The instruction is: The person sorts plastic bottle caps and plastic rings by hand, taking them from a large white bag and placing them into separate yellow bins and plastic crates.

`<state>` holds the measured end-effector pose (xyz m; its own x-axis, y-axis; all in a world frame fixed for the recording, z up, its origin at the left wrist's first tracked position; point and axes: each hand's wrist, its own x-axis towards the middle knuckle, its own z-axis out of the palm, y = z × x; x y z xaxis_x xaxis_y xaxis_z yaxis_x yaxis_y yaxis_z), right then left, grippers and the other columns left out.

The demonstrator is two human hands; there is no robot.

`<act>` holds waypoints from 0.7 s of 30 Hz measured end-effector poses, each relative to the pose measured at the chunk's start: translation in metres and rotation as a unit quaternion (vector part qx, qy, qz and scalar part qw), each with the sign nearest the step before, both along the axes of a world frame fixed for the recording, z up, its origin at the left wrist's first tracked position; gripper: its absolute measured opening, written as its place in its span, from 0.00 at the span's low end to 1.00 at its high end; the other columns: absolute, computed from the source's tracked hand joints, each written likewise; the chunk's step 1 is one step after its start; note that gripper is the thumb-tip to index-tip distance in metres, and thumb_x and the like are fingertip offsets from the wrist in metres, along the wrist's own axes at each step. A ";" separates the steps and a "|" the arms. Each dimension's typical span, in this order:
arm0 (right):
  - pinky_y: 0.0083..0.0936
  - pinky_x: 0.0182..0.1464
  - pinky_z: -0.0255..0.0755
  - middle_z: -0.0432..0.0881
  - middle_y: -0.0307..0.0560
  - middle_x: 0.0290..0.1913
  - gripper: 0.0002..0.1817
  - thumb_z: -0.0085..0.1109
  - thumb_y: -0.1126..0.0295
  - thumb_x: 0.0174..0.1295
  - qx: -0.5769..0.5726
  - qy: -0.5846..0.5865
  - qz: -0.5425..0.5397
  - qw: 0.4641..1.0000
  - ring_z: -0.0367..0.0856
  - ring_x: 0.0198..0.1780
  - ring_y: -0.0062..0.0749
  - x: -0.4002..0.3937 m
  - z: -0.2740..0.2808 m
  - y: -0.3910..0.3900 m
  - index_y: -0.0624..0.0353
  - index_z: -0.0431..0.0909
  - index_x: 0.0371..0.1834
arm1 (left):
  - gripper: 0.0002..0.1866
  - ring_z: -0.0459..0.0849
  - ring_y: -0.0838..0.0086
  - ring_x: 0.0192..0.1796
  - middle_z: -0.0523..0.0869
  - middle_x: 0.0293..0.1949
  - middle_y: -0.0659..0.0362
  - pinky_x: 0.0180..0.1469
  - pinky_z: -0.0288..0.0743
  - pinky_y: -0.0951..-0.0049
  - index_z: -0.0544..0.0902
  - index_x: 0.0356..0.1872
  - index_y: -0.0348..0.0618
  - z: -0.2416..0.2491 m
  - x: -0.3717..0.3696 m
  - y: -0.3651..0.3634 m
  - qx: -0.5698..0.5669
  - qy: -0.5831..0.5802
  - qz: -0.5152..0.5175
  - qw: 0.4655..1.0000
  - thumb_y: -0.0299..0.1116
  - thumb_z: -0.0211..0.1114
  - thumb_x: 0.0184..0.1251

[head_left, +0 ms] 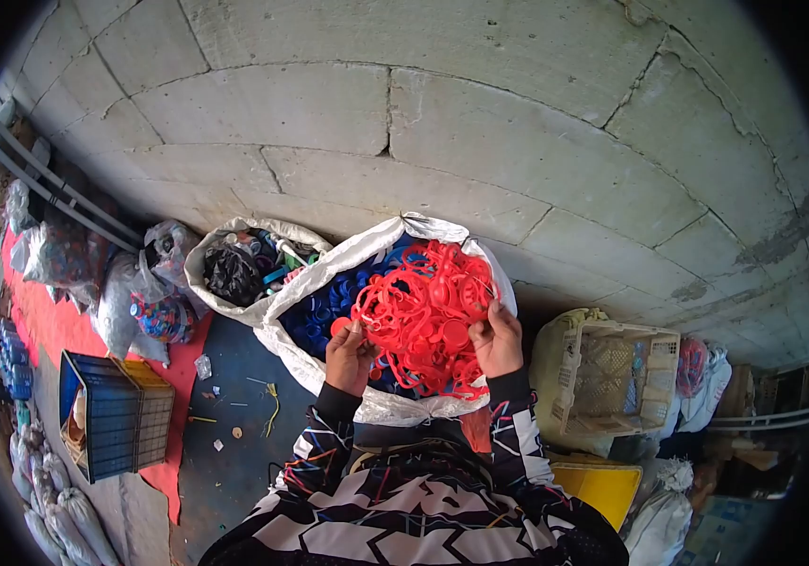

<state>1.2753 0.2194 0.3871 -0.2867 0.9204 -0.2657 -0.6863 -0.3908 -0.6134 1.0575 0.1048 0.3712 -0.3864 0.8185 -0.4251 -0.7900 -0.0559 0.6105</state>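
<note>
A large white woven sack (293, 360) stands open before me, holding blue plastic caps (321, 304) with a heap of red plastic caps and rings (423, 316) on top. At the left edge of the heap, my left hand (350, 360) is closed with a round red cap (340, 325) at its fingertips. My right hand (498, 343) is at the right side of the heap, thumb and fingers pinched together beside the red rings. What lies between those fingertips is too small to tell.
A smaller white sack (199, 274) of mixed plastic and a black bag stands left. A blue-grey crate (131, 429) lies farther left, near filled clear bags (164, 316). A pale crate (617, 377) and a yellow container (602, 486) are right. A block wall (480, 123) rises behind.
</note>
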 end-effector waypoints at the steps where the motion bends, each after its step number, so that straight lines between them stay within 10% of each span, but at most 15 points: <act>1: 0.18 0.28 0.63 0.78 0.36 0.32 0.06 0.54 0.66 0.67 -0.025 0.079 0.037 0.996 0.70 0.25 0.20 0.003 -0.003 -0.006 0.56 0.75 0.39 | 0.08 0.78 0.80 0.32 0.81 0.32 0.64 0.39 0.78 0.74 0.78 0.38 0.43 -0.002 0.002 0.003 0.004 -0.012 -0.013 1.000 0.35 0.54 0.73; 15: 0.38 0.46 0.72 0.80 0.42 0.48 0.06 0.57 0.63 0.64 -0.023 0.094 -0.042 0.994 0.78 0.49 0.33 -0.011 -0.031 -0.077 0.47 0.77 0.42 | 0.05 0.82 0.75 0.42 0.82 0.43 0.60 0.46 0.77 0.75 0.77 0.42 0.42 -0.026 0.048 -0.007 0.041 -0.053 -0.211 0.975 0.28 0.55 0.71; 17: 0.41 0.47 0.73 0.81 0.41 0.47 0.06 0.56 0.62 0.65 -0.024 0.083 -0.055 0.995 0.80 0.48 0.36 -0.005 -0.031 -0.077 0.46 0.77 0.42 | 0.08 0.81 0.66 0.42 0.82 0.41 0.56 0.43 0.75 0.68 0.79 0.40 0.42 -0.031 0.032 0.002 -0.027 0.307 -0.176 0.935 0.28 0.64 0.60; 19: 0.41 0.47 0.73 0.81 0.41 0.47 0.06 0.54 0.62 0.66 -0.014 0.088 -0.065 0.994 0.80 0.48 0.37 0.002 -0.030 -0.078 0.46 0.77 0.43 | 0.12 0.80 0.60 0.42 0.82 0.39 0.54 0.43 0.74 0.61 0.79 0.40 0.42 -0.052 0.004 0.016 -0.014 0.730 -0.046 0.682 0.30 0.68 0.54; 21: 0.41 0.47 0.73 0.81 0.40 0.50 0.07 0.52 0.62 0.67 -0.015 0.082 -0.066 0.994 0.80 0.50 0.36 0.006 -0.029 -0.080 0.46 0.76 0.45 | 0.16 0.79 0.56 0.42 0.82 0.39 0.52 0.43 0.72 0.56 0.80 0.40 0.43 -0.065 -0.025 0.034 -0.105 0.786 -0.111 0.599 0.33 0.69 0.49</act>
